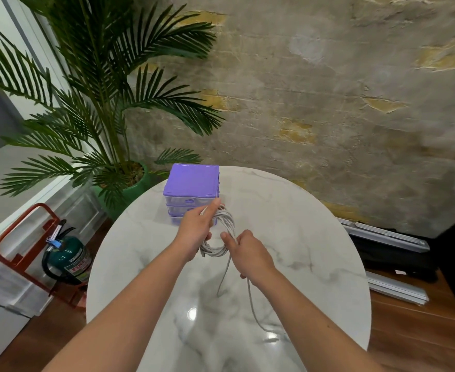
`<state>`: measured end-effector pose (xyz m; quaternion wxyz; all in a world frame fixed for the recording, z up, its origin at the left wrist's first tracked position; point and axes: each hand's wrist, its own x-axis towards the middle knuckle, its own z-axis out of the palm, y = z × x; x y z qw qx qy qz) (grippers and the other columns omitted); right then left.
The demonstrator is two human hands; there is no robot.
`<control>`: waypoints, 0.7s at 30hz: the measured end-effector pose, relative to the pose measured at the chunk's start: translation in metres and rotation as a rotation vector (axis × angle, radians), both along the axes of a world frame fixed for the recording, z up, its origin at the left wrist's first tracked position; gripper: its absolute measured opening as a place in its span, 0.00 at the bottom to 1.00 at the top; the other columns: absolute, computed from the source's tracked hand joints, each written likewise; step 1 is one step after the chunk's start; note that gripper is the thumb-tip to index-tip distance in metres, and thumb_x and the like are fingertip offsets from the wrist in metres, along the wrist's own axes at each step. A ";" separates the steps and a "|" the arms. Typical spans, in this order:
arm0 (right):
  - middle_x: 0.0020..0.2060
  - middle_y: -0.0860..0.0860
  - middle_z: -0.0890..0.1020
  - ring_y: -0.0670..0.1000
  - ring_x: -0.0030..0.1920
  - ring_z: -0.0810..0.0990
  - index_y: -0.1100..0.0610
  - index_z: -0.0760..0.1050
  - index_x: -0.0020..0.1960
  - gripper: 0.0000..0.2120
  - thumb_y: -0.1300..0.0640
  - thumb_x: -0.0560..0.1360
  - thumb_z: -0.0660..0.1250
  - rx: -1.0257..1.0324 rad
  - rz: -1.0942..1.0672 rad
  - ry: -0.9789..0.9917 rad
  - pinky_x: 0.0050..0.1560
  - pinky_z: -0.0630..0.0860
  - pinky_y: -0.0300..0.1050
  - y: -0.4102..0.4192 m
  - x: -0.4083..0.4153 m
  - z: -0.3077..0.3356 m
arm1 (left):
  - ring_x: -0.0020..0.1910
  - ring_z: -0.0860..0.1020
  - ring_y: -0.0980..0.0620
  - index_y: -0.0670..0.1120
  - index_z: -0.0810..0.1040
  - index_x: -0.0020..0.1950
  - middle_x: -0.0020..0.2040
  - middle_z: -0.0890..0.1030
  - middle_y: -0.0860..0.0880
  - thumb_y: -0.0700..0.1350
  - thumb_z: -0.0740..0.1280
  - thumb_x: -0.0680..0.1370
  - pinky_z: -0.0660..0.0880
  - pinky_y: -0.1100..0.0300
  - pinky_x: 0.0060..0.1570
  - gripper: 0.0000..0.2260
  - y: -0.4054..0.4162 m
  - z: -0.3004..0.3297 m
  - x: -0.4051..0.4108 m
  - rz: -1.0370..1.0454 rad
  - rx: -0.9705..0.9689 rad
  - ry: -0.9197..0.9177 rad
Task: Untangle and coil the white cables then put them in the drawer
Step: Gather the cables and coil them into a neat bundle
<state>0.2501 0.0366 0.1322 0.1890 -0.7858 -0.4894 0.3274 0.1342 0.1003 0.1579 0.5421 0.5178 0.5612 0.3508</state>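
Left hand clamps the coiled white cable above the round marble table — right hand pinches the loose tail to feed another loop — purple plastic drawer unit just behind.

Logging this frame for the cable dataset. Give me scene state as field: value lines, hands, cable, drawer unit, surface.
left hand: holds the coiled loops
right hand: grips the strand next to the coil
white cable: partly coiled, held above the table; loose tail trails toward the person
drawer unit: purple top, clear drawers, behind the hands; front partly hidden
table: round, white marble
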 end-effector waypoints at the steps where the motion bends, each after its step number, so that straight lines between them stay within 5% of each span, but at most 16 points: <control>1: 0.45 0.55 0.80 0.59 0.41 0.80 0.55 0.68 0.47 0.24 0.33 0.77 0.53 0.001 0.025 -0.003 0.44 0.75 0.50 0.000 -0.002 -0.002 | 0.27 0.66 0.52 0.48 0.83 0.46 0.28 0.66 0.52 0.62 0.64 0.77 0.65 0.59 0.31 0.18 0.000 0.001 0.000 0.011 -0.013 -0.002; 5: 0.37 0.55 0.82 0.55 0.34 0.77 0.56 0.70 0.41 0.21 0.40 0.80 0.54 0.042 0.002 0.349 0.43 0.76 0.51 -0.001 -0.007 -0.006 | 0.29 0.67 0.51 0.50 0.80 0.40 0.30 0.67 0.50 0.58 0.64 0.78 0.64 0.64 0.23 0.15 0.001 0.007 0.002 0.037 0.006 0.024; 8: 0.25 0.52 0.76 0.56 0.25 0.77 0.58 0.70 0.36 0.23 0.41 0.80 0.57 0.046 -0.074 0.524 0.33 0.72 0.44 -0.006 -0.003 0.000 | 0.30 0.66 0.51 0.50 0.83 0.47 0.30 0.70 0.52 0.57 0.64 0.79 0.63 0.69 0.20 0.13 0.002 0.005 -0.001 0.055 0.050 0.037; 11: 0.27 0.51 0.75 0.57 0.24 0.78 0.58 0.71 0.35 0.25 0.39 0.80 0.56 0.116 -0.071 0.351 0.31 0.73 0.44 -0.009 -0.004 0.006 | 0.30 0.70 0.55 0.53 0.83 0.48 0.30 0.74 0.57 0.55 0.65 0.78 0.67 0.66 0.28 0.10 0.001 0.000 -0.003 0.081 0.095 0.052; 15: 0.33 0.54 0.81 0.60 0.35 0.81 0.55 0.69 0.36 0.24 0.38 0.79 0.53 0.247 -0.020 0.141 0.41 0.80 0.55 -0.017 -0.016 0.005 | 0.31 0.75 0.65 0.50 0.85 0.48 0.32 0.79 0.60 0.53 0.67 0.78 0.70 0.60 0.37 0.10 0.004 -0.006 -0.004 0.117 0.159 0.065; 21: 0.46 0.54 0.83 0.61 0.47 0.80 0.55 0.71 0.51 0.17 0.46 0.83 0.49 0.212 0.200 -0.352 0.41 0.66 0.48 -0.018 0.010 -0.006 | 0.24 0.69 0.58 0.50 0.85 0.47 0.24 0.76 0.60 0.54 0.64 0.80 0.66 0.66 0.26 0.13 0.010 0.002 -0.011 0.115 0.147 0.030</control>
